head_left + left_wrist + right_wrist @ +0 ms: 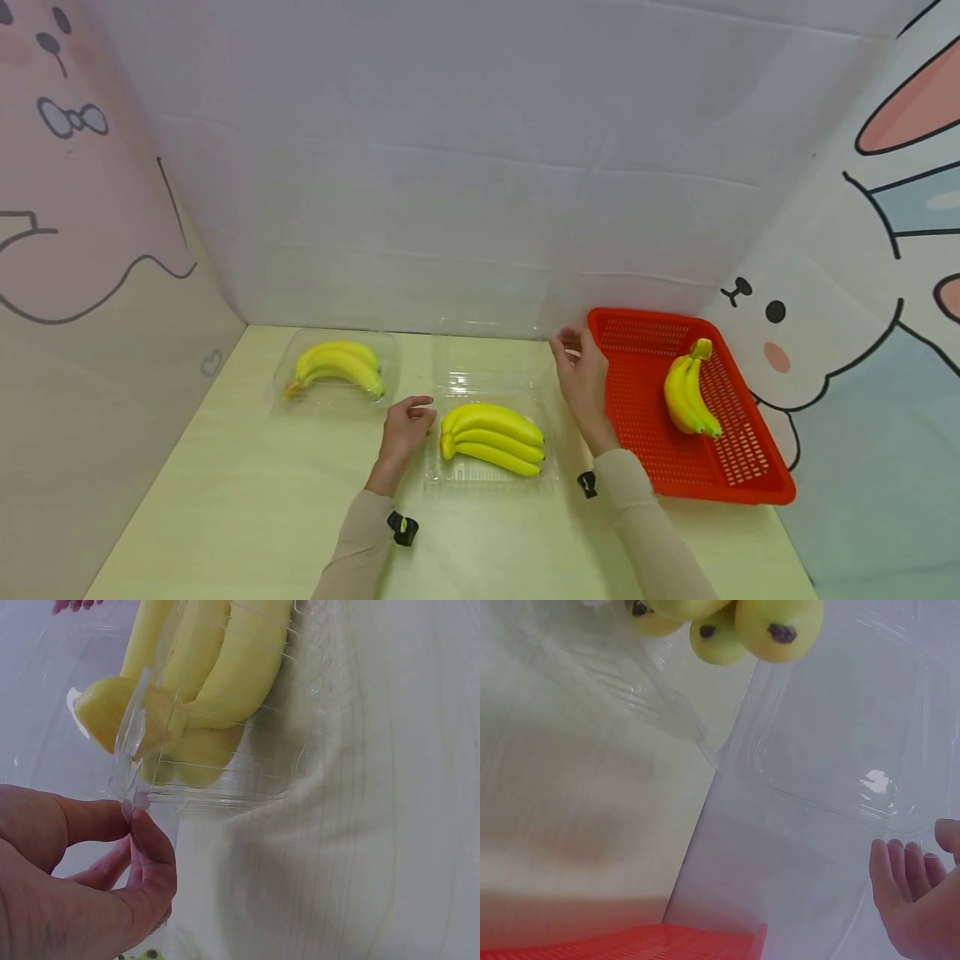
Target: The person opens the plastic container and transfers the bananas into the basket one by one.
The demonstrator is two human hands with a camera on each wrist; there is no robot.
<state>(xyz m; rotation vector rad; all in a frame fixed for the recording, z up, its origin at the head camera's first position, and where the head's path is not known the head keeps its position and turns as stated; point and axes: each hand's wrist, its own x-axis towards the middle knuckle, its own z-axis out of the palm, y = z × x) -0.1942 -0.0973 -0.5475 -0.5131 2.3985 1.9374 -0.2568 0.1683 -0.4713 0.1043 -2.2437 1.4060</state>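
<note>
Left wrist: pinches clear box rim (pixel 135 731) with left grip (pixel 405 432); at box lid (pixel 483 367) with right grip (pixel 587 377), can't tell if grasping.

On the table (pixel 247 517), the middle bunch (pixel 495 437) is held in a container base (pixel 474 475), with its lid (pixel 483 358) behind. Leftward, another bunch (pixel 341 365) is placed in a second container (pixel 390 350); rightward, a third (pixel 681 396) is held in the basket (pixel 630 450). The base is pinched at left by the left hand (pixel 405 429); the lid's right edge is seemingly touched by the right hand (pixel 582 371).

Left hand (pixel 403 432) pinching; right hand (pixel 583 371) farther forward, thumb (pixel 949 836) parted from fingers (pixel 889 881)
</note>
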